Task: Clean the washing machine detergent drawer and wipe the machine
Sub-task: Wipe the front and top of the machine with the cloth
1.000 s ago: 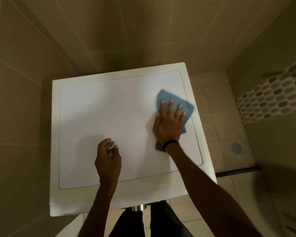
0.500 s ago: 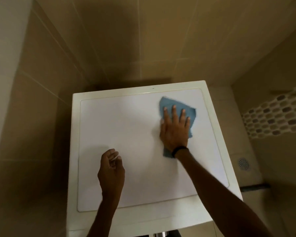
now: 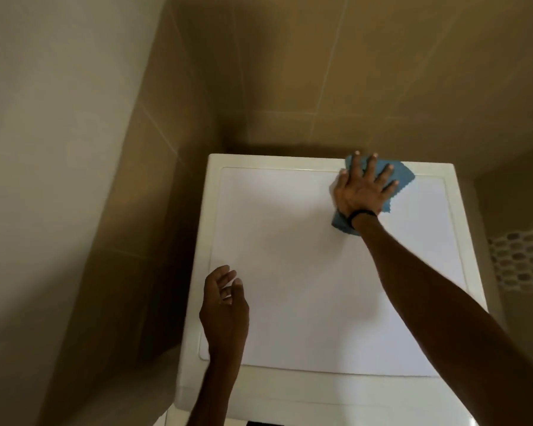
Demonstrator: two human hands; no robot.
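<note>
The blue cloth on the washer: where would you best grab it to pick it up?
Probably its right corner, pinched from above on the right. The blue cloth lies flat on the machine top, the right hand pressed flat over its middle, so only corners poking past the fingers are free.

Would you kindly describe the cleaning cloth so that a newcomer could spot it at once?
Find the white washing machine top in the tiled corner. Toward its far edge, right of centre, the right hand presses flat on a blue cloth. It is the only coloured thing on that white surface.
</note>
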